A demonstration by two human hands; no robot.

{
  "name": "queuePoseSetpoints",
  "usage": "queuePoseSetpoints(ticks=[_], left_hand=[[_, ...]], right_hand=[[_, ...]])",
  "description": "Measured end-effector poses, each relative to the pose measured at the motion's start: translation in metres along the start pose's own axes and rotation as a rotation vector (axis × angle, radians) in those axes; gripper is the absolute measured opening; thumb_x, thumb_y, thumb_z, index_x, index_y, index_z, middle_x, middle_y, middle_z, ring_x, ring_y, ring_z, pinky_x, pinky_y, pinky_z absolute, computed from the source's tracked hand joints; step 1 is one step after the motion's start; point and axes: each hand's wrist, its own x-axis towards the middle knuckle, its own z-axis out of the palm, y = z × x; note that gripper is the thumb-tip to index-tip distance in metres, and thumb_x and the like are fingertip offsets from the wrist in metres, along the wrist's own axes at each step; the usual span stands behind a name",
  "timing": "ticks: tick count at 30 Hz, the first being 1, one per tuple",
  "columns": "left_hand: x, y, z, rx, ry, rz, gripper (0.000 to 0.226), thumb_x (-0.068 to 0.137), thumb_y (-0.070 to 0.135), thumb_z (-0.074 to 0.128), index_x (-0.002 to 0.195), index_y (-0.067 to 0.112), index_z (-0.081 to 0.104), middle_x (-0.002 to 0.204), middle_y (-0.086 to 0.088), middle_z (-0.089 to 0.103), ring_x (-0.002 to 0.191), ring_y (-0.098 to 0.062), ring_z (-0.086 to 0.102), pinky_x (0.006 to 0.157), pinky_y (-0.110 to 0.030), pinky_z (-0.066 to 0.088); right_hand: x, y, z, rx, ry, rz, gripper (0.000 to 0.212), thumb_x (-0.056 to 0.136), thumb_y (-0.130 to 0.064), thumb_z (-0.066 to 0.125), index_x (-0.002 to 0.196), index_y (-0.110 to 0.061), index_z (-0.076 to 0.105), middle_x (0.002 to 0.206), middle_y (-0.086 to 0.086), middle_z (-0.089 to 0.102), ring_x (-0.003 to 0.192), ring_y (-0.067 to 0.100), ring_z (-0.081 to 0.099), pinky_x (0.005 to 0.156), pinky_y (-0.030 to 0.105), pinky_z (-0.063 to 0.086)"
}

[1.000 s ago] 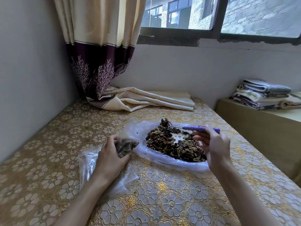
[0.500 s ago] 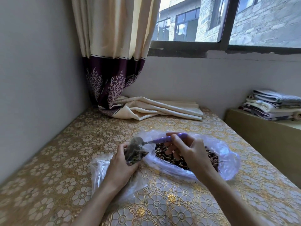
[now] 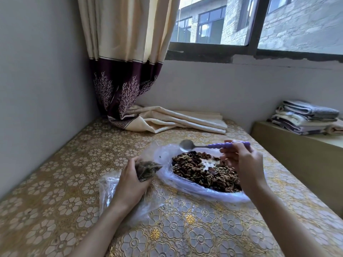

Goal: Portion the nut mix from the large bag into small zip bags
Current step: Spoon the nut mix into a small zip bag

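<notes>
Fingers of the right hand (image 3: 243,160) pinch the purple handle of a spoon (image 3: 213,145); its metal bowl looks empty and hovers just above the far edge of the nut mix (image 3: 206,171). The spoon's long axis runs left-right, bowl end pointing left toward the other hand. The nut mix lies in the large bag (image 3: 185,184), spread open at center-right of the table (image 3: 55,182), directly below and nearer than the spoon bowl. So the next scoop likely calls for a short dip down & toward the person; right hand is the nearer one. Just left of the large bag, the left hand (image 3: 130,180) grips a small zip bag (image 3: 148,168), partly filled w/ nuts, mouth facing right toward the pile. More clear bags (image 3: 107,190) lie under that wrist. Beyond: curtain (image 3: 128,71) at far left, folded towels (image 3: 306,119) at far right.
</notes>
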Motion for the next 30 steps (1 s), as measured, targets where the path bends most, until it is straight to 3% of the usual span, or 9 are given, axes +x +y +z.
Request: queuePoseSetpoints(ticks=[4, 9, 14, 17, 19, 25, 27, 30], left_hand=[[0.0, -0.001, 0.0, 0.002, 0.0, 0.006, 0.054, 0.072, 0.031, 0.077, 0.115, 0.024, 0.044, 0.111, -0.001, 0.058, 0.1, -0.015, 0.055, 0.079, -0.028, 0.046], [-0.002, 0.001, 0.001, 0.004, 0.01, 0.027, 0.049, 0.073, 0.031, 0.076, 0.109, 0.029, 0.043, 0.102, 0.008, 0.058, 0.089, -0.005, 0.054, 0.062, -0.007, 0.036], [-0.002, 0.0, 0.0, 0.011, 0.023, 0.027, 0.051, 0.072, 0.031, 0.076, 0.112, 0.026, 0.045, 0.102, 0.009, 0.058, 0.09, -0.007, 0.055, 0.061, -0.007, 0.035], [-0.002, 0.0, 0.001, 0.021, 0.011, 0.039, 0.048, 0.074, 0.029, 0.076, 0.109, 0.028, 0.044, 0.1, 0.008, 0.059, 0.09, -0.008, 0.056, 0.062, -0.007, 0.035], [-0.002, -0.001, 0.001, 0.03, 0.0, 0.044, 0.046, 0.074, 0.029, 0.075, 0.108, 0.03, 0.044, 0.098, 0.009, 0.059, 0.088, -0.008, 0.056, 0.062, -0.007, 0.035], [0.0, -0.002, 0.001, 0.034, -0.008, 0.061, 0.045, 0.074, 0.028, 0.076, 0.104, 0.033, 0.043, 0.094, 0.013, 0.058, 0.085, -0.005, 0.056, 0.064, -0.009, 0.036], [0.001, -0.002, 0.001, 0.027, -0.014, 0.06, 0.046, 0.074, 0.028, 0.075, 0.107, 0.031, 0.043, 0.099, 0.009, 0.059, 0.088, -0.008, 0.056, 0.066, -0.013, 0.038], [0.001, -0.003, 0.002, 0.036, -0.026, 0.064, 0.049, 0.074, 0.03, 0.075, 0.109, 0.03, 0.041, 0.102, 0.007, 0.057, 0.092, -0.011, 0.055, 0.072, -0.022, 0.039]], right_hand=[[0.009, 0.013, -0.027, -0.28, 0.141, 0.0, 0.016, 0.092, -0.013, 0.053, 0.081, -0.009, 0.063, 0.062, 0.003, 0.067, 0.059, 0.018, 0.063, 0.051, 0.024, 0.045], [0.006, 0.02, -0.036, -0.431, 0.142, 0.005, 0.018, 0.09, -0.013, 0.054, 0.074, -0.015, 0.063, 0.054, -0.001, 0.067, 0.058, 0.017, 0.063, 0.057, 0.03, 0.045], [0.0, 0.02, -0.025, -0.242, 0.033, 0.124, 0.027, 0.091, -0.004, 0.048, 0.07, -0.004, 0.063, 0.054, 0.002, 0.068, 0.045, 0.009, 0.057, 0.04, 0.017, 0.042], [-0.002, 0.021, -0.019, -0.145, -0.026, 0.232, 0.049, 0.092, -0.004, 0.047, 0.048, -0.008, 0.069, 0.061, 0.006, 0.071, 0.046, 0.009, 0.059, 0.042, 0.016, 0.045], [-0.003, 0.023, -0.018, -0.122, -0.052, 0.283, 0.052, 0.092, -0.007, 0.049, 0.047, -0.018, 0.072, 0.063, 0.005, 0.072, 0.048, 0.007, 0.061, 0.045, 0.015, 0.048], [-0.004, 0.024, -0.022, -0.057, 0.04, 0.251, 0.052, 0.089, -0.004, 0.049, 0.046, -0.021, 0.072, 0.061, 0.008, 0.071, 0.047, 0.009, 0.061, 0.046, 0.016, 0.05], [-0.004, 0.021, -0.024, -0.047, 0.073, 0.218, 0.046, 0.089, -0.002, 0.049, 0.048, -0.006, 0.07, 0.057, 0.008, 0.069, 0.045, 0.01, 0.059, 0.042, 0.015, 0.049], [-0.003, 0.019, -0.026, -0.027, 0.115, 0.187, 0.028, 0.089, -0.002, 0.051, 0.065, 0.0, 0.066, 0.056, 0.008, 0.068, 0.044, 0.011, 0.059, 0.041, 0.016, 0.047]])
